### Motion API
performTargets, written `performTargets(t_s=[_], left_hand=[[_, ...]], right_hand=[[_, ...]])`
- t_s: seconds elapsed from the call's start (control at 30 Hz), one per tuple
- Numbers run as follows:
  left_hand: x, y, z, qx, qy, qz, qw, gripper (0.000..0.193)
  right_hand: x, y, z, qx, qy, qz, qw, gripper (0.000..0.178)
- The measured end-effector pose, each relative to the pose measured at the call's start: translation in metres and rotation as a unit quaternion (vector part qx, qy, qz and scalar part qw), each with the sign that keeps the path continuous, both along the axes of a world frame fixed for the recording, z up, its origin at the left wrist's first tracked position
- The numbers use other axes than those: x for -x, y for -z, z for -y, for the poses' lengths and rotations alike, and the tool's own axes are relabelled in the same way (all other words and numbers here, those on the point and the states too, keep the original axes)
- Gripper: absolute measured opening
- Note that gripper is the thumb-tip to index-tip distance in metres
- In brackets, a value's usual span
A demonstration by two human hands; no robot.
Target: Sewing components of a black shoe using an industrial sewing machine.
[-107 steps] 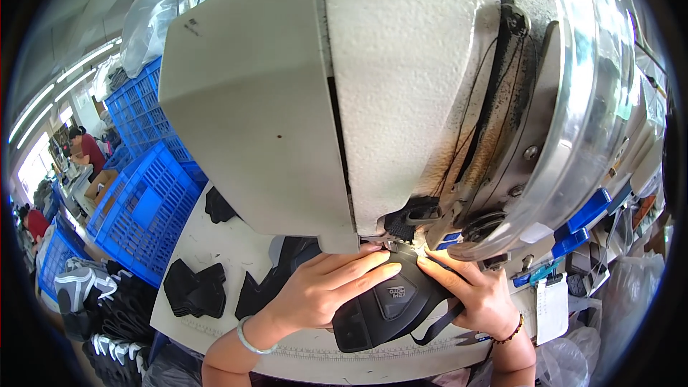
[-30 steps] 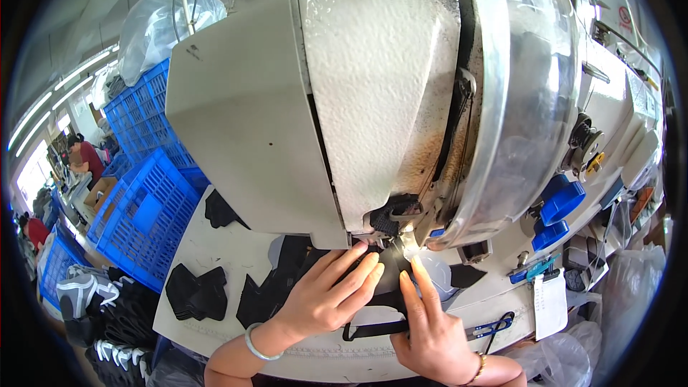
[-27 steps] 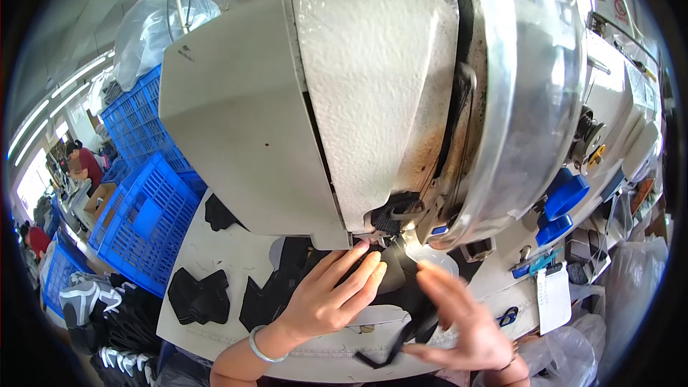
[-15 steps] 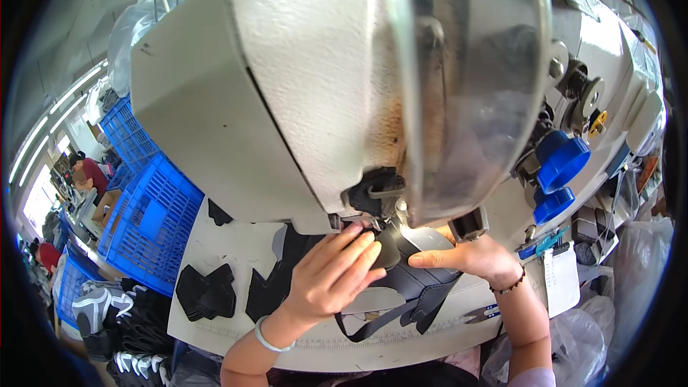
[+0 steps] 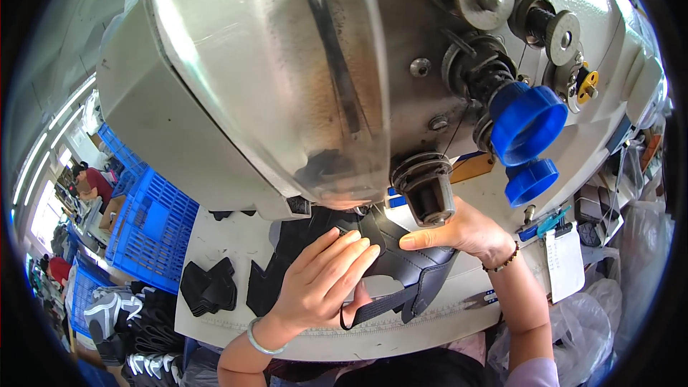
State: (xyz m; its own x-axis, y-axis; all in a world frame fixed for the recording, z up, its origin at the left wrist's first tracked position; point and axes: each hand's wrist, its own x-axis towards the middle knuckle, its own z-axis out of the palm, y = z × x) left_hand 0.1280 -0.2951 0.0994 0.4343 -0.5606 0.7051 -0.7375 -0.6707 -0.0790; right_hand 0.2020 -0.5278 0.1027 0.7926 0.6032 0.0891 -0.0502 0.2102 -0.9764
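Fingers (image 5: 344, 259) of left hand (image 5: 304, 295) slightly spread, laid flat on black piece (image 5: 401, 265); thumb of right hand (image 5: 469, 233) on top, rest hidden, can't tell grip | partly under sewing machine (image 5: 136, 93), strap (image 5: 380, 307) seemingly attached, not out yet | loose cutouts (image 5: 208, 287) near-left of machine, probably undone

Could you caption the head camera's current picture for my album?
Left hand and right hand on a black workpiece at a pale sewing machine.

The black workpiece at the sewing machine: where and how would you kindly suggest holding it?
I would take the black workpiece by its right side, coming from the right, thumb on top, where the right hand's thumb rests; that side looks broad and smooth, while the sewing machine overhangs the far side.
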Motion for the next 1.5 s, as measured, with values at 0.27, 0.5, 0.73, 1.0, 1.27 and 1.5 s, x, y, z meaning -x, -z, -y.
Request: performTargets(t_s=[0.27,0.5,0.73,1.0,1.27,1.5], left_hand=[[-0.010,0.005,0.001,-0.027,-0.014,0.114,0.993,0.023],[-0.018,0.008,0.002,-0.027,-0.001,0.194,0.981,0.018],[-0.023,0.007,-0.002,-0.002,0.026,0.193,0.981,0.018],[-0.032,0.009,-0.013,0.005,0.041,0.169,0.985,0.021],[-0.043,0.011,-0.016,0.054,0.063,0.135,0.987,0.023],[-0.044,0.008,-0.016,0.068,0.071,0.138,0.986,0.025]], right_hand=[[0.000,-0.001,0.004,0.058,0.008,0.023,0.998,0.055],[0.016,0.008,-0.002,0.129,0.119,0.111,0.978,0.036],[0.042,0.016,-0.014,0.138,0.341,0.294,0.882,0.025],[0.047,0.021,-0.024,0.118,0.332,0.213,0.911,0.017],[0.038,0.027,-0.025,0.154,0.305,0.313,0.886,0.034],[0.044,0.025,-0.029,-0.003,0.322,0.217,0.921,0.017]])
